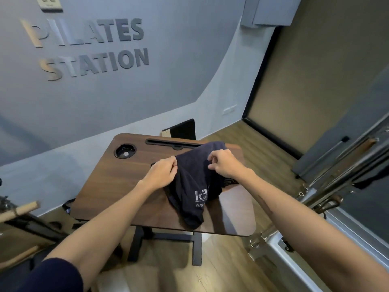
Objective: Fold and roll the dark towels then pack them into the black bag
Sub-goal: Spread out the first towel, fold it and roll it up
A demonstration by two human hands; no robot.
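Pinching a dark towel (193,184), both hands (163,174) hover beside the cup holder (125,151).

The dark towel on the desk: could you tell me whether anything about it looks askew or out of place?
Yes. The dark towel is bunched and crumpled, not flat or folded, with its lower end trailing toward the near edge of the wooden desk. The left hand and right hand both pinch its upper edge.

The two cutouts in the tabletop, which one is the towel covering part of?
The long narrow slot along the far edge; the dark towel hides its right end. The round cup holder at the far left lies fully exposed.
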